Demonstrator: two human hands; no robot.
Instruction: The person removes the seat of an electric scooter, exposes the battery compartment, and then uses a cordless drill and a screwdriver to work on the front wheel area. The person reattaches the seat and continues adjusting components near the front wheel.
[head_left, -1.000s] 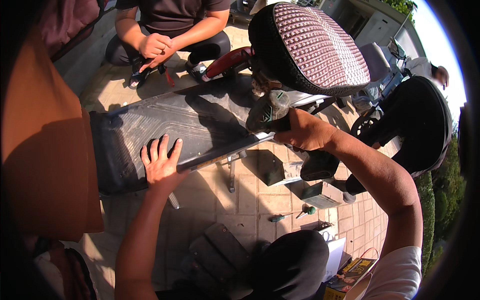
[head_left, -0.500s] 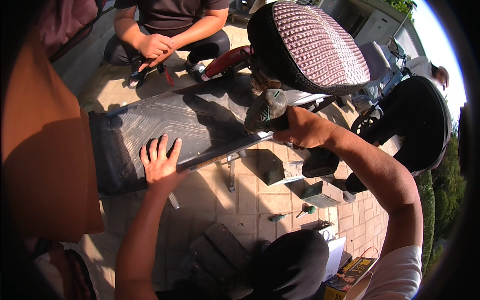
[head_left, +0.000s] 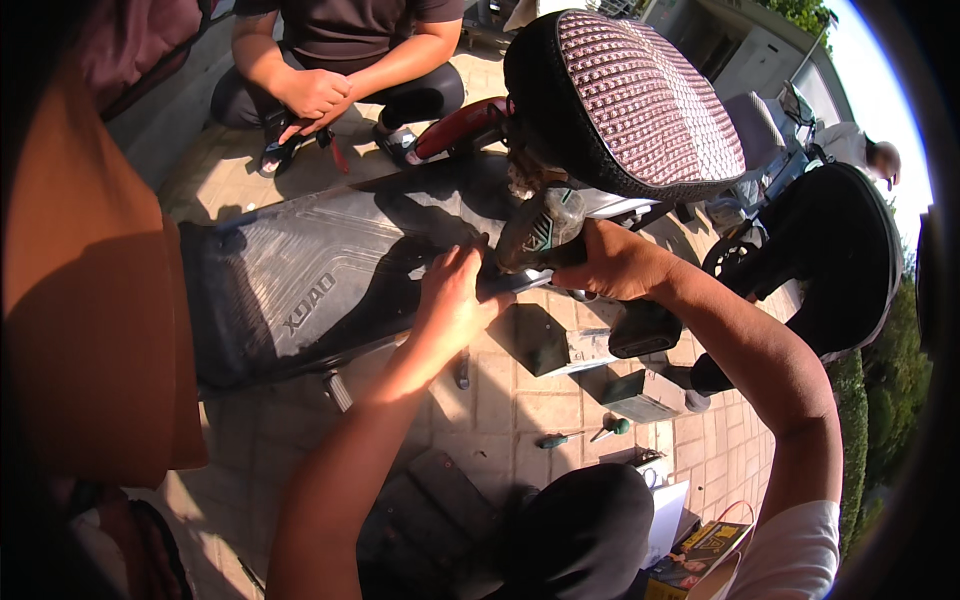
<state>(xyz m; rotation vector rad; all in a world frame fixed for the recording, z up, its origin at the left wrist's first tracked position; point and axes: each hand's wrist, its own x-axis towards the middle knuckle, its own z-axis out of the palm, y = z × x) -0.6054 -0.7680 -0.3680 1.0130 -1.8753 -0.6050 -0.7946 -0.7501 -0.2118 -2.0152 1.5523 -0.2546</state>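
My right hand (head_left: pixel 622 262) is closed round the handle of a cordless drill (head_left: pixel 548 228) with a dark green and grey body and a black battery at its base. The drill's nose points down at the edge of a black ribbed footboard (head_left: pixel 240 300), which belongs to a scooter. Close beside that nose, my left hand (head_left: pixel 450 300) rests at the footboard's edge, fingers bent and thumb held apart from them. Its fingertips lie in shadow, and I see nothing held in it. Above the drill sits the scooter's seat (head_left: pixel 650 105) under a woven checked cover.
Facing me, a person (head_left: pixel 345 60) squats with hands together. A brown panel (head_left: pixel 100 300) rises at the left. On the paving lie two green-handled screwdrivers (head_left: pixel 553 440), open metal boxes (head_left: pixel 645 395), a dark cover plate (head_left: pixel 430 510) and a yellow-black box (head_left: pixel 695 555). Another scooter seat (head_left: pixel 830 250) stands right.
My left hand has slid right along the footboard, from lying flat with fingers spread to beside the drill's nose. Raised lettering on the footboard is now uncovered. The drill has barely shifted.
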